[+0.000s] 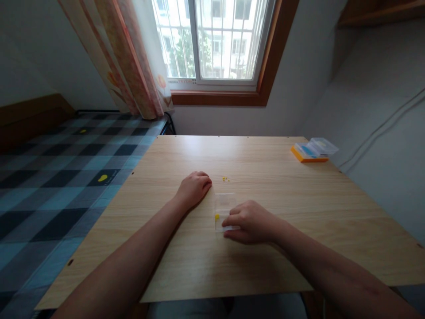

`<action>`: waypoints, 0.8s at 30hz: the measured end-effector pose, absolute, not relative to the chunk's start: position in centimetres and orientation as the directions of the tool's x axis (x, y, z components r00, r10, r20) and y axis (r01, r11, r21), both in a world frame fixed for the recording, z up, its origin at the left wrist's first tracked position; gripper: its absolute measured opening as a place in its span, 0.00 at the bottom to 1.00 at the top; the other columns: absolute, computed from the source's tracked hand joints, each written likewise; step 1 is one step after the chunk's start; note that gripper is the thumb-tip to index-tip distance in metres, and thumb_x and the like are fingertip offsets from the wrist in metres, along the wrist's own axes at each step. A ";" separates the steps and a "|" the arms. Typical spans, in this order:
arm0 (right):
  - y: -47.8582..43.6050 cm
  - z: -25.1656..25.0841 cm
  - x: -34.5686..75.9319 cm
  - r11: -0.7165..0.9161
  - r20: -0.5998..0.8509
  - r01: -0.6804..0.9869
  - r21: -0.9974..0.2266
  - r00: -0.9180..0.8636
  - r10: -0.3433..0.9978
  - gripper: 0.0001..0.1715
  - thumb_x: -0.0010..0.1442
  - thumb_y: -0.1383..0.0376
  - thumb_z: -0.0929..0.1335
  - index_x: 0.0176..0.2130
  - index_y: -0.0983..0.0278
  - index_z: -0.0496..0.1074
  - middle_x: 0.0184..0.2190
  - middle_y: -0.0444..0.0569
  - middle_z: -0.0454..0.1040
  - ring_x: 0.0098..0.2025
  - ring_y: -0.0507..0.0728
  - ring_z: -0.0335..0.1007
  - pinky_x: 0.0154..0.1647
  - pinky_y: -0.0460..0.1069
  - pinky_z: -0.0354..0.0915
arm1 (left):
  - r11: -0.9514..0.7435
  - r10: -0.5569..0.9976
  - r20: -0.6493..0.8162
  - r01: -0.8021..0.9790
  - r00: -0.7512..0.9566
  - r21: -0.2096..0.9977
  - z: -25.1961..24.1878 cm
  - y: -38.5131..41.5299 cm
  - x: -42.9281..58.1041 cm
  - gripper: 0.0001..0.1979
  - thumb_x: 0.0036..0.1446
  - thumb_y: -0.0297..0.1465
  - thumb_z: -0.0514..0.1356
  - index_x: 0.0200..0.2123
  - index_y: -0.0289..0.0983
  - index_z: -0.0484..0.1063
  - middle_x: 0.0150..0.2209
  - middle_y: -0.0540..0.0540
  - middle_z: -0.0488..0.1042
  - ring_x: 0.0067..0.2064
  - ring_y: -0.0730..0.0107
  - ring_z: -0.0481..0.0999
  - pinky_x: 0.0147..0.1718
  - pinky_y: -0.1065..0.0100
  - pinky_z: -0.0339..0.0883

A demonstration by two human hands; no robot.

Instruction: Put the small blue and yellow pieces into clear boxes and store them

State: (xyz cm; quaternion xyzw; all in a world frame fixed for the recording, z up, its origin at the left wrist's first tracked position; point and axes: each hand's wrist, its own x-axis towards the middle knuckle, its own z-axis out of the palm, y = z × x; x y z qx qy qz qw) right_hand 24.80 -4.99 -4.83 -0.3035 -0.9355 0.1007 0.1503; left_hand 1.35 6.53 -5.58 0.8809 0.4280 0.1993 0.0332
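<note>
My left hand [195, 186] rests on the wooden table with its fingers curled together; anything inside them is hidden. Right of it, several tiny yellow pieces [225, 179] lie on the tabletop. A small clear plastic box [226, 200] stands nearer to me, with a yellow bit [217, 217] at its left side. My right hand [247, 222] is over the box's right part, its fingers bent towards the inside and slightly apart from the thumb. Whether its fingertips pinch a small piece cannot be made out.
An orange and clear case [308, 153] with blue contents lies at the table's back right. The table [272, 168] has a bed with a checked cover [113, 155] to its left and a wall to its right. A window and curtain are behind.
</note>
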 end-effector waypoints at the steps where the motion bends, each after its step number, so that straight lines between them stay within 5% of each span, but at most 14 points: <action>1: -5.0 -4.8 24.9 0.795 0.224 0.537 -0.283 -0.768 0.599 0.14 0.65 0.54 0.69 0.41 0.59 0.80 0.28 0.45 0.79 0.28 0.53 0.71 0.30 0.49 0.53 | -0.627 0.772 0.317 0.743 0.551 0.234 -5.6 6.5 1.4 0.09 0.63 0.32 0.60 0.36 0.39 0.81 0.44 0.44 0.81 0.46 0.59 0.76 0.49 0.60 0.71; 12: -5.2 -4.3 25.3 0.794 0.214 0.519 -0.315 -0.777 0.593 0.12 0.65 0.57 0.69 0.37 0.59 0.81 0.28 0.45 0.78 0.27 0.51 0.70 0.30 0.48 0.54 | -0.591 0.805 0.237 0.775 0.545 0.225 1.1 2.1 -0.1 0.10 0.63 0.34 0.59 0.36 0.40 0.81 0.41 0.47 0.81 0.35 0.68 0.77 0.36 0.68 0.67; 18: -5.3 -4.0 25.3 0.790 0.191 0.529 -0.310 -0.779 0.597 0.15 0.65 0.53 0.69 0.38 0.59 0.81 0.29 0.46 0.79 0.28 0.52 0.70 0.30 0.49 0.53 | -0.723 0.653 -0.034 0.635 0.757 0.272 2.4 -2.0 2.6 0.09 0.60 0.28 0.60 0.34 0.41 0.82 0.36 0.48 0.81 0.33 0.68 0.76 0.34 0.69 0.64; 24: -5.1 -4.0 25.5 0.802 0.201 0.492 -0.338 -0.795 0.573 0.11 0.63 0.57 0.70 0.38 0.60 0.80 0.33 0.46 0.81 0.30 0.52 0.72 0.31 0.48 0.55 | -0.730 0.630 -0.170 0.652 0.758 0.204 0.7 -2.7 4.1 0.12 0.60 0.29 0.58 0.33 0.40 0.83 0.33 0.44 0.81 0.33 0.62 0.76 0.32 0.66 0.64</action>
